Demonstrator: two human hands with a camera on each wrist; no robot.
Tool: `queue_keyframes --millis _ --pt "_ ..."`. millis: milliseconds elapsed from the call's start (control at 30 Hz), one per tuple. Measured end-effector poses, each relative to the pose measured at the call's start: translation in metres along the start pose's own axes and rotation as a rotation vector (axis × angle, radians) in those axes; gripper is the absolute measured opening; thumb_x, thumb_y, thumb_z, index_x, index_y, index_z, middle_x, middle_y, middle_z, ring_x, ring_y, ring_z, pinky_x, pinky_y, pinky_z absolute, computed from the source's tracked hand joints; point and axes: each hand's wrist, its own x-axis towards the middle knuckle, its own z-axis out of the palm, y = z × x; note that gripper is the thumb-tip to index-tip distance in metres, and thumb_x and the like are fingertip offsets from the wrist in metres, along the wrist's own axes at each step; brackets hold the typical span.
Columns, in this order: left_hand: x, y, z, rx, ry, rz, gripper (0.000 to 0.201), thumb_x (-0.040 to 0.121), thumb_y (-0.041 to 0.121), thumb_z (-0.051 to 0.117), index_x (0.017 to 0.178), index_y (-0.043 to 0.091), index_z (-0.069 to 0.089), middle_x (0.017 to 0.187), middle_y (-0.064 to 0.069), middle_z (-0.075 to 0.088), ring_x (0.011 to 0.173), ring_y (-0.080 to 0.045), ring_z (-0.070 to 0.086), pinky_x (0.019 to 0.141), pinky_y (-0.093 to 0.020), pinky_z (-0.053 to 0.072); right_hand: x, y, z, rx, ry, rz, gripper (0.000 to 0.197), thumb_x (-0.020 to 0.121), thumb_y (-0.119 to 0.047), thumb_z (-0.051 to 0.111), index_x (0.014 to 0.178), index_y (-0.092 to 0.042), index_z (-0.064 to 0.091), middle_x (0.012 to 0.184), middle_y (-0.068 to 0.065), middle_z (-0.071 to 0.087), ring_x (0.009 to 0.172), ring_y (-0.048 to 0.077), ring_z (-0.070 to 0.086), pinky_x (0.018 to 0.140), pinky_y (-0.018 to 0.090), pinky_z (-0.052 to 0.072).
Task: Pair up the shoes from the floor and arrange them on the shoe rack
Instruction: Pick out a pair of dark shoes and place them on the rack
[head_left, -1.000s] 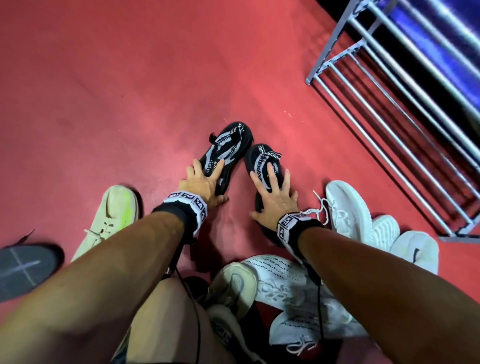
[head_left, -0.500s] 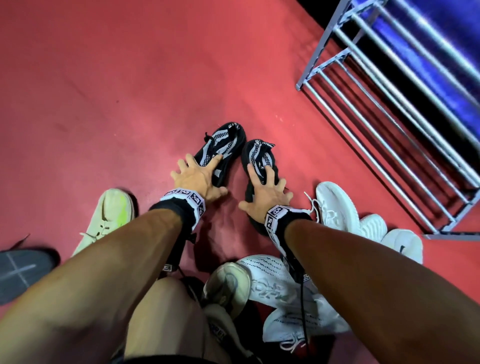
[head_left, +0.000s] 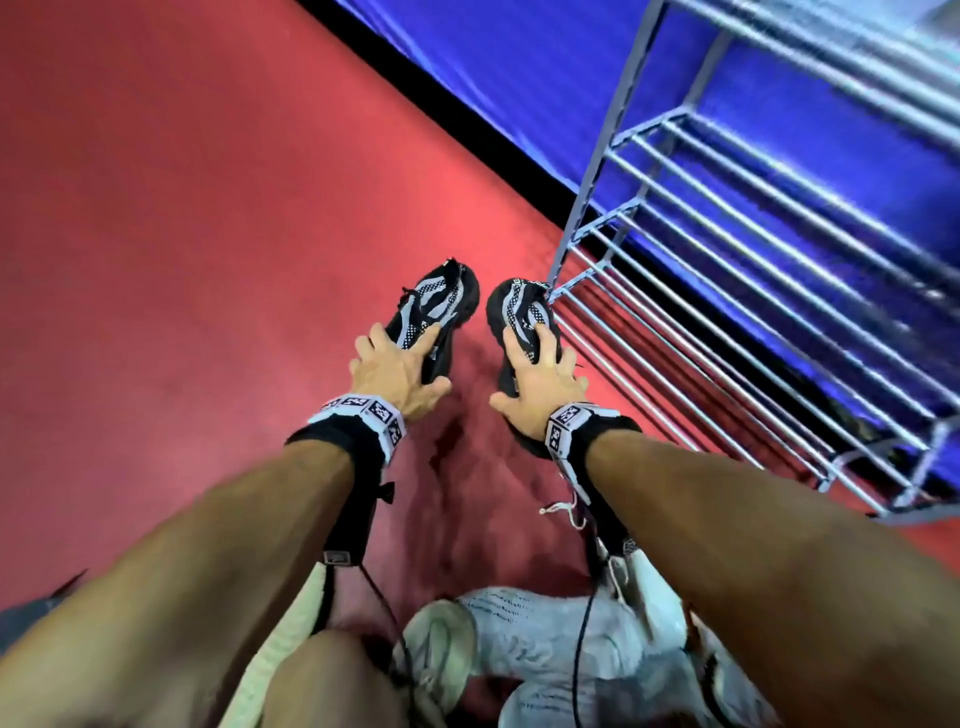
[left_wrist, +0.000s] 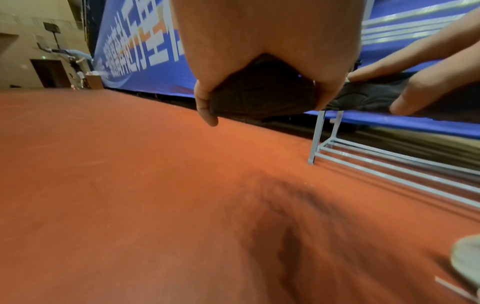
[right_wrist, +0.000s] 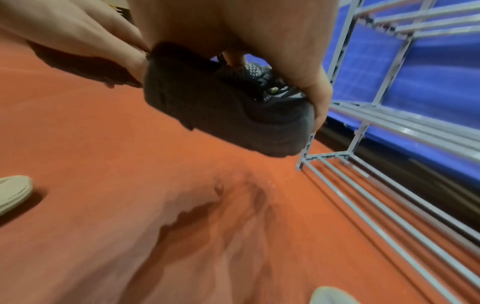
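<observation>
Two black sneakers with grey-white patterned straps are held side by side above the red floor, toes pointing away. My left hand grips the left black sneaker by its rear part, fingers curled round its sides. My right hand grips the right black sneaker the same way. The right sneaker's toe is next to the front left post of the grey metal shoe rack, whose barred shelves hold nothing in view.
Several white sneakers lie on the floor under my right forearm, and a cream shoe sits under the left one. A blue banner wall stands behind the rack. Red floor stretches to the left.
Both hands closed on the black sneakers, lifted them off the floor and carried them forward and right to the rack's corner. The view tilted up, showing more of the rack.
</observation>
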Motion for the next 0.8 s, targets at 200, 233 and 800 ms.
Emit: queue_keyframes --millis 200,233,800 --pt "-0.013 0.046 -0.053 -0.084 0.167 0.068 0.072 0.085 0.051 0.056 0.150 0.044 0.023 0.137 -0.024 0.030 0.118 -0.041 0.035 0.097 -0.048 0.038 -0.024 0.014 -0.068 -0.026 0.120 0.018 0.083 0.094 -0.048 0.050 0.155 -0.032 -0.004 0.161 0.009 -0.013 0.143 0.045 0.005 0.108 0.060 0.025" --pt "-0.014 0.052 -0.059 -0.072 0.183 0.079 0.072 0.085 0.051 0.056 0.149 0.044 0.024 0.139 -0.025 0.029 0.118 -0.041 0.034 0.097 -0.047 0.038 -0.028 0.016 -0.078 -0.025 0.133 0.032 0.081 0.095 -0.048 0.049 0.155 -0.031 -0.004 0.161 0.009 -0.013 0.143 0.045 0.004 0.108 0.060 0.025" --pt "-0.026 0.225 -0.084 -0.128 0.140 0.408 0.065 0.086 0.052 0.050 0.147 0.051 0.026 0.133 -0.019 0.036 0.116 -0.038 0.036 0.100 -0.045 0.036 -0.119 0.170 -0.148 0.085 0.251 0.315 0.079 0.091 -0.053 0.053 0.154 -0.037 0.008 0.161 0.008 -0.005 0.143 0.039 0.013 0.109 0.058 0.029"
